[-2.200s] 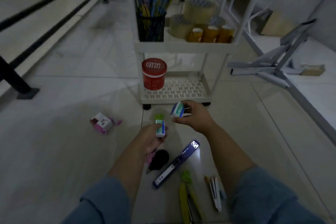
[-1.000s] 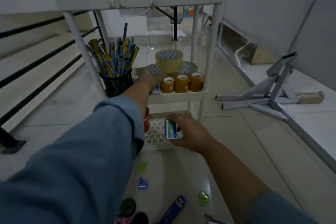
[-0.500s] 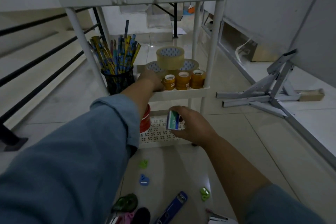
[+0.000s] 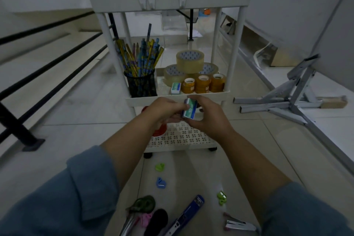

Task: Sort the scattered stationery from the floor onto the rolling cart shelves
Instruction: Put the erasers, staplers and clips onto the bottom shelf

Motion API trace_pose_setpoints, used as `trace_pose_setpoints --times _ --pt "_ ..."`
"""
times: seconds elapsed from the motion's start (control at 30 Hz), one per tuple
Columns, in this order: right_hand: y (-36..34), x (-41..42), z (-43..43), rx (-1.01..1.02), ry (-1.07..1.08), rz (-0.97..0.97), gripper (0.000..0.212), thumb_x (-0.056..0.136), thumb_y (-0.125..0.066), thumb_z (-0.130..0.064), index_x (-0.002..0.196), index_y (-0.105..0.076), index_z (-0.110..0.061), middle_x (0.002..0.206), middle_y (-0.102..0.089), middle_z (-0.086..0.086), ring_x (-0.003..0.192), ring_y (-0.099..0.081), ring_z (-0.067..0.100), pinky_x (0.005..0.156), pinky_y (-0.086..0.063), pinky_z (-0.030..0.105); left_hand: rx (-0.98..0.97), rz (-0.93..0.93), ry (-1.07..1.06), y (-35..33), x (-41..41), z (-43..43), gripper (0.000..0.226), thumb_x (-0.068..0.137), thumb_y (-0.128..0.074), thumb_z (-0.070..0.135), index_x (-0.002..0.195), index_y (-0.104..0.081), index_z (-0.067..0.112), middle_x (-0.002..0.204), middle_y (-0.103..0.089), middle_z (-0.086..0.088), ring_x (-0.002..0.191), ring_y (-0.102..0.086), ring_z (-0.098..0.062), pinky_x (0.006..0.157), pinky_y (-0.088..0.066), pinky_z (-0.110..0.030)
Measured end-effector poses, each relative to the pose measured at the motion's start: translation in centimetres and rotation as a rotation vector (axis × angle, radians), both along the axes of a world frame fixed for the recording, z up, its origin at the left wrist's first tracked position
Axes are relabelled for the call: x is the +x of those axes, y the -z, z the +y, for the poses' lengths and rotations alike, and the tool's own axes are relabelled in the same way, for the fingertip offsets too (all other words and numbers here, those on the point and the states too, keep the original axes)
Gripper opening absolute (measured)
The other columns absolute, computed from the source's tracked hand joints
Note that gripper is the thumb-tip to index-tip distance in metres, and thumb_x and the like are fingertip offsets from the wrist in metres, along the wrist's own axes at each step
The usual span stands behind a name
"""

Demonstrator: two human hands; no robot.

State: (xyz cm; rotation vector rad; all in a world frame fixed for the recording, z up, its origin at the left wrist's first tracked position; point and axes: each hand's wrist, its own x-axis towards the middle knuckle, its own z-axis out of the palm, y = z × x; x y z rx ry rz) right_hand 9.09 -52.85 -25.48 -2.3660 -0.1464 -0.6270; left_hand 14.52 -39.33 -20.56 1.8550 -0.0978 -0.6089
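A white three-shelf rolling cart [image 4: 172,2] stands in front of me. Both hands meet before its middle shelf rim [image 4: 138,100]. My right hand [image 4: 208,119] grips a small green-and-white staple box [image 4: 189,111], and the fingers of my left hand [image 4: 162,111] touch the same box from the left. A second small box [image 4: 176,88] lies on the middle shelf beside several tape rolls [image 4: 191,69] and a black mesh cup of pencils [image 4: 141,74]. On the floor below lie sharpeners [image 4: 161,183], a blue stapler [image 4: 185,216], scissors [image 4: 139,209] and a staple remover [image 4: 239,225].
A red tub [image 4: 159,130] sits on the bottom shelf [image 4: 183,138], mostly behind my left hand. Stairs with a black railing [image 4: 47,71] run along the left. A folded metal frame [image 4: 291,97] lies on the floor at the right, by a white wall.
My left hand has left a small box on the middle shelf and drawn back to the box in my right hand, which has risen a little.
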Motion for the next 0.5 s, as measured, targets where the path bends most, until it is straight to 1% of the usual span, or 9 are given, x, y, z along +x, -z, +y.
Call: trace_pose_setpoints --times 0.07,0.1,0.17,0.2,0.23,0.3,0.37,0.47,0.5 --pt "-0.1 0.1 0.4 -0.049 0.025 -0.059 0.065 0.075 -0.078 -0.021 0.133 -0.05 -0.012 0.136 -0.052 0.007 0.125 -0.048 0.019 0.104 -0.04 0.028 -0.091 0.029 -0.06 0.0 0.0 0.5 0.034 0.086 -0.065 0.015 0.112 -0.061 -0.007 0.084 -0.07 -0.015 0.076 -0.069 -0.02 0.073 -0.057 -0.028" --pt "-0.3 0.1 0.7 -0.08 0.041 -0.122 0.063 0.074 -0.078 -0.016 0.131 -0.052 -0.011 0.138 -0.05 0.009 0.126 -0.047 0.02 0.103 -0.039 0.028 -0.144 0.051 -0.092 -0.2 0.0 0.7 0.033 0.087 -0.064 0.015 0.112 -0.061 -0.006 0.074 -0.07 -0.012 0.075 -0.07 -0.02 0.069 -0.059 -0.027" --pt "-0.4 0.2 1.4 -0.194 0.05 -0.275 0.051 0.069 -0.079 -0.009 0.118 -0.063 -0.006 0.125 -0.06 0.013 0.112 -0.058 0.027 0.09 -0.049 0.031 -0.177 0.075 -0.129 -0.7 0.1 1.3 0.031 0.087 -0.064 0.02 0.109 -0.063 -0.002 0.057 -0.067 -0.003 0.063 -0.069 -0.014 0.059 -0.059 -0.023" --pt "-0.3 0.2 1.7 -0.26 0.049 -0.327 0.046 0.067 -0.079 -0.006 0.111 -0.066 -0.004 0.115 -0.066 0.014 0.101 -0.064 0.029 0.081 -0.055 0.035 -0.151 0.074 -0.143 -1.0 0.1 1.6 0.03 0.087 -0.064 0.023 0.107 -0.064 0.001 0.051 -0.064 0.001 0.057 -0.065 -0.011 0.057 -0.057 -0.022" --pt "-0.1 0.3 1.9 -0.319 0.048 -0.357 0.045 0.066 -0.079 -0.004 0.109 -0.067 -0.003 0.108 -0.068 0.015 0.094 -0.067 0.03 0.073 -0.058 0.036 -0.127 0.081 -0.157 -1.2 0.2 1.8 0.03 0.086 -0.065 0.026 0.106 -0.065 0.004 0.051 -0.063 0.002 0.056 -0.063 -0.01 0.058 -0.055 -0.022" --pt "0.2 0.6 2.0 -0.391 0.036 -0.37 0.049 0.066 -0.078 -0.002 0.113 -0.066 -0.002 0.107 -0.069 0.017 0.091 -0.069 0.031 0.068 -0.06 0.037 -0.128 0.137 -0.157 -1.5 0.4 2.3 0.03 0.085 -0.066 0.03 0.104 -0.065 0.007 0.064 -0.065 -0.001 0.064 -0.063 -0.013 0.059 -0.054 -0.022" --pt "0.1 1.0 2.1 -0.384 0.035 -0.38 0.045 0.071 -0.071 -0.005 0.116 -0.065 -0.002 0.11 -0.069 0.019 0.092 -0.069 0.031 0.069 -0.059 0.037 -0.148 0.171 -0.129 -1.6 0.5 2.6 0.031 0.086 -0.065 0.032 0.105 -0.063 0.007 0.078 -0.066 -0.005 0.072 -0.065 -0.015 0.062 -0.055 -0.023" --pt "-0.6 1.4 2.5 -0.317 0.066 -0.389 0.036 0.076 -0.066 -0.011 0.111 -0.067 -0.002 0.108 -0.07 0.016 0.091 -0.07 0.027 0.073 -0.055 0.028 -0.181 0.152 -0.088 -1.7 0.9 2.9 0.037 0.087 -0.062 0.038 0.107 -0.063 0.007 0.095 -0.068 -0.007 0.086 -0.067 -0.016 0.089 -0.05 -0.03" --pt "-0.9 1.6 2.5 -0.257 0.077 -0.37 0.034 0.079 -0.066 -0.011 0.112 -0.067 -0.002 0.108 -0.07 0.014 0.093 -0.069 0.024 0.077 -0.052 0.025 -0.179 0.098 -0.085 -1.8 1.0 2.9 0.038 0.089 -0.058 0.039 0.107 -0.064 0.006 0.098 -0.068 -0.007 0.085 -0.066 -0.017 0.092 -0.048 -0.032"
